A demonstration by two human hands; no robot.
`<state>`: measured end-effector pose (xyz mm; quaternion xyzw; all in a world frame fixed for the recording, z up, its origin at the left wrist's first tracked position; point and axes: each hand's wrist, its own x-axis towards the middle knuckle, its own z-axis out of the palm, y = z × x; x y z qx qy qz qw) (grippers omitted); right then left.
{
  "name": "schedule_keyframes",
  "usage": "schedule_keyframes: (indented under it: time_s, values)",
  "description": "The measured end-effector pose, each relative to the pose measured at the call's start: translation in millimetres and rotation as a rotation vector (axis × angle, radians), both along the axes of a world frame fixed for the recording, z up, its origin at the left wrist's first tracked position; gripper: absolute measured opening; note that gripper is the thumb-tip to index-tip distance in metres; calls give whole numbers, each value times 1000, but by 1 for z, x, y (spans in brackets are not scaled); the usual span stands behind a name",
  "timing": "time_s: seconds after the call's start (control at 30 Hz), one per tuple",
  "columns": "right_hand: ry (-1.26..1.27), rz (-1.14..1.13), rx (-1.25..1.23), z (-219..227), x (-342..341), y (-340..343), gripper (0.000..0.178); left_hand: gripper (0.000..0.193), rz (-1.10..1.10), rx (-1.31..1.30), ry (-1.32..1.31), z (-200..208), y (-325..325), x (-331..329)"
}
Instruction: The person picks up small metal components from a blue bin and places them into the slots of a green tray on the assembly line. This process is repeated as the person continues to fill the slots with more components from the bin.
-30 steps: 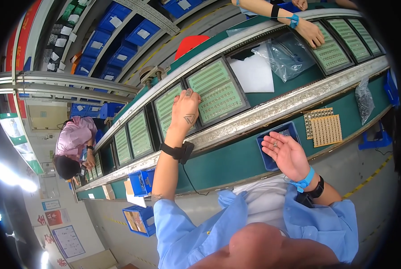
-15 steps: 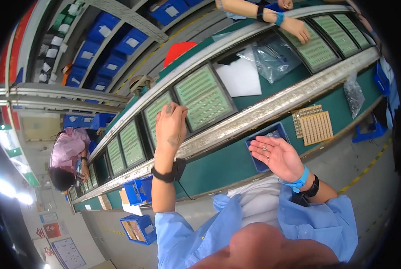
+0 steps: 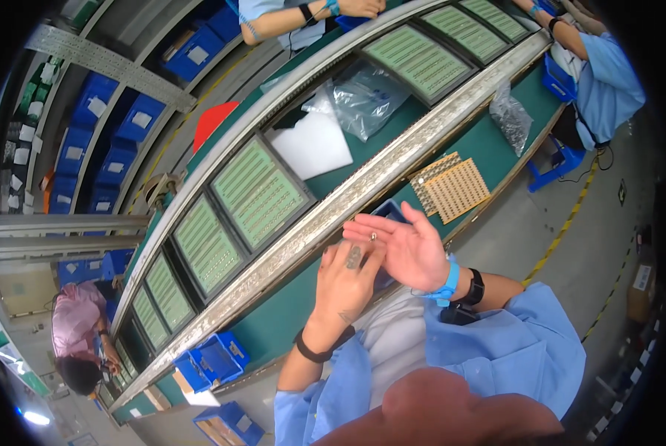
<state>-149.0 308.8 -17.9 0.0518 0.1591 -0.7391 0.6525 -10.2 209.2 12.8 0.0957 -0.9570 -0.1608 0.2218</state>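
My right hand is palm up with its fingers stretched out, over the near strip of the green bench. On it lie a few small shiny metal parts, too small to name. My left hand is beside it, fingertips drawn together at the right hand's fingers; what they pinch, if anything, is hidden. A dark blue bin shows partly beneath both hands. Past the metal rail, the closest dark-framed tray holds a green panel with rows of small parts. Another green panel lies to its left.
Tan perforated boards and a clear bag lie to the right. On the line are a white sheet and plastic bag. Blue bins stand left. Co-workers are across, at right and far left.
My left hand has come back from a green panel on the line to my right hand's fingers. The view has turned, so the scene sits further left. The co-worker's hand across has left the panel.
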Motion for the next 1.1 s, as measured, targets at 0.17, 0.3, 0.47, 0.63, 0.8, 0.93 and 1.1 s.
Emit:
schedule_keyframes:
  time_s: [0.17,0.3,0.47,0.63,0.8,0.93,1.1]
  values:
    - [70,-10,35,-3,-1,5,76,22,-68,-151,-78,-5,4,-5]
    - [110,34,82,-11,4,3,72,23,-98,-332,-120,-5,2,-2]
    - [110,95,66,-13,6,5,52,21,-93,-214,-78,9,-5,2]
    - [295,181,25,-21,16,3,27,18,35,-26,83,11,-18,12]
    - [455,210,73,-22,19,0,15,18,84,16,76,7,-16,13]
    - [783,320,168,-15,9,-1,18,19,48,-51,24,9,-20,14]
    - [1132,248,121,-5,16,-3,18,20,-54,-165,-62,18,-37,26]
